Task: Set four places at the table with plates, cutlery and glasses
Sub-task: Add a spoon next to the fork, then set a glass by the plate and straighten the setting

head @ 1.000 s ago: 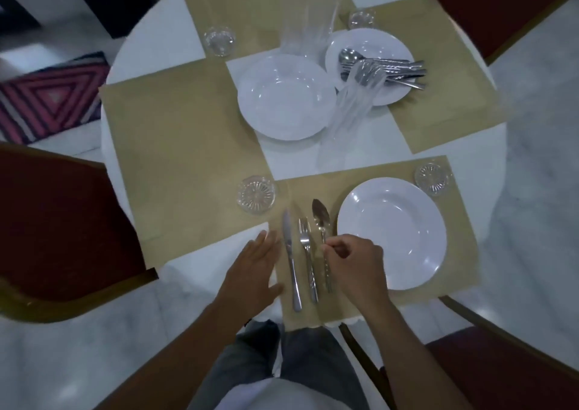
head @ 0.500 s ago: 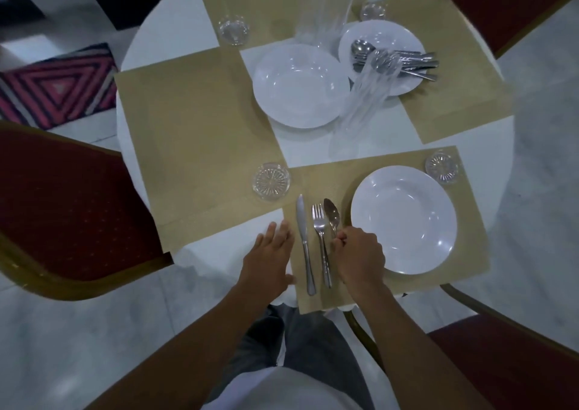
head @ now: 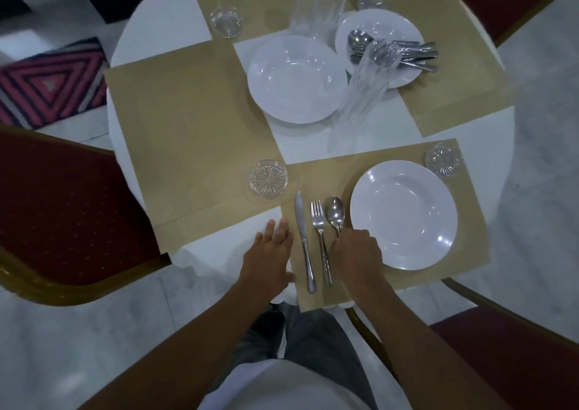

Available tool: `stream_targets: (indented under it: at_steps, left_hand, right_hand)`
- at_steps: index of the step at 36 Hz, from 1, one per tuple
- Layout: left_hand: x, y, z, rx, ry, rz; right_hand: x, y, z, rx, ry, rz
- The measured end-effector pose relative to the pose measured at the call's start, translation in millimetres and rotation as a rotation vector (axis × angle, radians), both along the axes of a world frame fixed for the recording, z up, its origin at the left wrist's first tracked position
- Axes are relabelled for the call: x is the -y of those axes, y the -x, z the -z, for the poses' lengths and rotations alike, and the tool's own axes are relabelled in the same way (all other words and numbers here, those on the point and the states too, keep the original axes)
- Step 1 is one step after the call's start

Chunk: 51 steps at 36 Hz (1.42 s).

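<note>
On the near tan placemat [head: 470, 250] lie a knife [head: 302, 237], a fork [head: 320, 237] and a spoon [head: 335, 214], side by side left of a white plate [head: 404, 218]. My right hand [head: 357, 253] covers the spoon's handle with its fingers curled round it. My left hand [head: 269, 254] lies flat on the table, fingers straight, just left of the knife. Further back stand a stack of white plates [head: 297, 79], a plate holding spare cutlery [head: 398, 54] and two tall stacks of clear glasses [head: 363, 87].
Small glass coasters sit at the mats' corners: one at the left [head: 268, 179], one by the near plate [head: 441, 160], two at the back. Red padded chairs stand at the left [head: 62, 209], right front and far right. A striped rug [head: 47, 87] lies on the floor.
The spoon has been drawn closer to the fork and straightened. My left hand stays flat beside the knife. The camera has shifted, so the table sits lower right.
</note>
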State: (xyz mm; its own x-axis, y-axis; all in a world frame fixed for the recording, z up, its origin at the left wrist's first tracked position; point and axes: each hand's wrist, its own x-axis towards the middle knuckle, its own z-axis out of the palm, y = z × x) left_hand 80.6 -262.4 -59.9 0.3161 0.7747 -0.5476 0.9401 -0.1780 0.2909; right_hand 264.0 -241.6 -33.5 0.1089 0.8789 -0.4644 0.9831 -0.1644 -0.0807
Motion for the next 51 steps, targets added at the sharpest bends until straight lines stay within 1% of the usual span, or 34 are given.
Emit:
stream_targets:
  at_steps: [5,10,14,17,20,22,24,26,28,31,34,38,41,44,51]
  left_hand:
    - [-2,-1,0,-0.006,0.017,-0.008]
    - [-3,-4,-2,-0.019,0.03,-0.01]
    - [-5,-4,-4,-0.034,0.036,-0.009]
    - [-14,-7,-16,-0.022,0.093,-0.035]
    - [-32,-12,-34,0.006,0.129,-0.155]
    - [-47,-19,-46,0.036,0.09,-0.229]
    - [-64,-29,-57,0.069,0.025,-0.257]
    - [-82,-42,-63,0.12,-0.077,-0.245]
    - [-99,-56,-68,0.178,-0.152,-0.248]
    - [-129,-79,-69,0.202,-0.167,-0.239]
    - [-154,-101,-63,0.17,-0.128,-0.25]
    - [-177,-122,-40,0.093,-0.08,-0.264]
    - [-185,-135,-25,0.001,-0.141,-0.144]
    - [-190,-145,-14,-0.047,-0.196,-0.029]
    - [-206,-149,-2,-0.098,-0.175,-0.011]
  right_hand:
    - [1,-1,0,-0.023,-0.004,0.015]
    - [0,-1,-2,-0.017,-0.002,-0.022]
    - [0,-4,-5,-0.048,-0.015,-0.02]
    - [-3,-9,-9,-0.167,-0.038,-0.005]
    - [-11,-20,-13,-0.304,-0.098,0.05]
    - [-18,-32,-13,-0.345,-0.137,0.058]
    - [-27,-45,-15,-0.388,-0.189,0.057]
    - [-37,-59,-19,-0.426,-0.331,0.047]
    - [-48,-76,-20,-0.421,-0.443,0.038]
    - [-67,-96,-19,-0.431,-0.47,0.087]
    - [-88,-111,-21,-0.482,-0.495,0.116]
    - [-119,-125,-24,-0.638,-0.483,0.211]
    - [-143,-132,-24,-0.69,-0.473,0.256]
    - [-167,-137,-22,-0.744,-0.474,0.29]
    - [-216,-139,-19,-0.834,-0.457,0.329]
